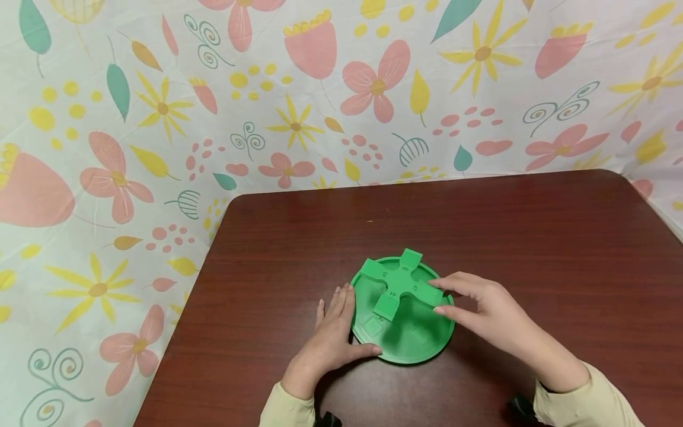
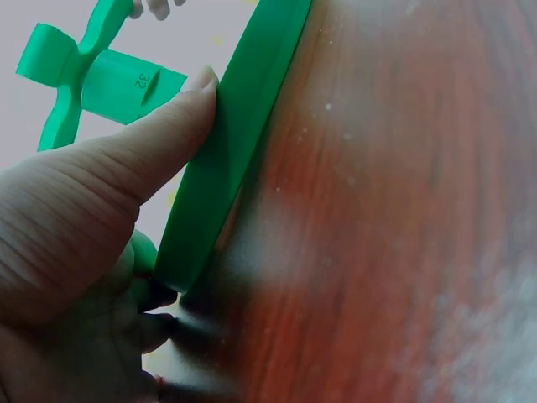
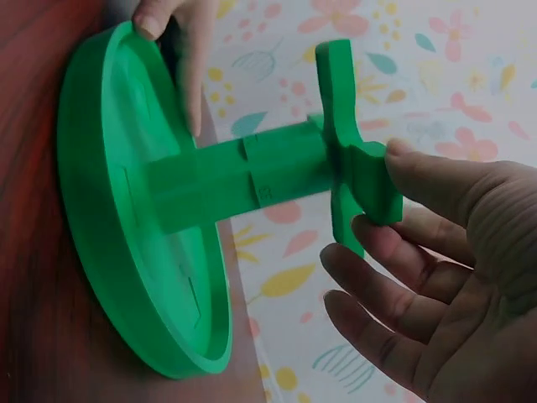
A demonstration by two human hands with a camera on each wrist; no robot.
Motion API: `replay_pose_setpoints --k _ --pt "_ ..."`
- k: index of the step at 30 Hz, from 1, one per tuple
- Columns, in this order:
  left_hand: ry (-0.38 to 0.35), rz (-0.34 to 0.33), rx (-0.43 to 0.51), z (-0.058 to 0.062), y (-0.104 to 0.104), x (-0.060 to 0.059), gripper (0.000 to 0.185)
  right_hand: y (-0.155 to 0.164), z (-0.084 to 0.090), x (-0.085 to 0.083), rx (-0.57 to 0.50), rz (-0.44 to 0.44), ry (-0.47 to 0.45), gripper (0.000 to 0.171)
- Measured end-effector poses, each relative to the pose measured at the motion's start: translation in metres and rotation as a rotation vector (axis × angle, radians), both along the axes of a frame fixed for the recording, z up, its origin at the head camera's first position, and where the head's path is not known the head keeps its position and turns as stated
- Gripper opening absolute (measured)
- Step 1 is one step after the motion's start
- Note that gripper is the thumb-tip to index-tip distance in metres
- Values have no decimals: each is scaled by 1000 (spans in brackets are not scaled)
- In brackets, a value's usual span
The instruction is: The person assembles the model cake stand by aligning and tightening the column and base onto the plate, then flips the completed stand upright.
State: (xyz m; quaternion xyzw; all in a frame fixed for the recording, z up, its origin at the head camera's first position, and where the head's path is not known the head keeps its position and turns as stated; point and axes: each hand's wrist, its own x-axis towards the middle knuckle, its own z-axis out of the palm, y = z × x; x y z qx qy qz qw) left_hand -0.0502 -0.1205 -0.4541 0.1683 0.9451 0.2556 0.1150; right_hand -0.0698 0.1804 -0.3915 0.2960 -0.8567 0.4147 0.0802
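A round green dish (image 1: 411,353) with a raised rim lies on the table. From its middle rises a green post (image 3: 243,179) with small markings, topped by a green cross-shaped piece (image 1: 397,283) that has four short arms. My right hand (image 1: 493,311) pinches one arm of the cross between thumb and fingertips; its other fingers hang loosely below in the right wrist view. With the thumb (image 2: 180,122) against the rim at the near left, my left hand (image 1: 336,335) rests along the dish's side, its fingers straight. A small raised square (image 1: 372,326) shows on the dish floor.
The dark wood-grain table (image 1: 277,255) extends around the dish. Behind it and to the left hangs a white sheet (image 1: 320,130) printed with flowers and leaves. Pale sleeves (image 1: 587,398) and dark wrist straps appear at the lower edge.
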Motion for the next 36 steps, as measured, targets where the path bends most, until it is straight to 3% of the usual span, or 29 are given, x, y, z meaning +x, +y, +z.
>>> replay_pose_setpoints --k 17,21,26,29,32,36 --pt "9 1 10 0 1 0 122 -22 -5 14 103 -22 103 52" --pt "2 6 0 -1 1 0 122 -19 0 11 63 -28 153 49" --pt "6 8 -3 -1 1 -1 123 -14 6 1 -7 -136 223 43" --pt "8 6 -3 -1 1 -1 123 -12 5 -7 0 -163 192 50" --pt "9 5 -1 -1 0 -1 123 -12 2 -14 43 -131 122 55" --pt "9 1 2 -1 0 -1 123 -12 -3 -20 73 -77 46 50"
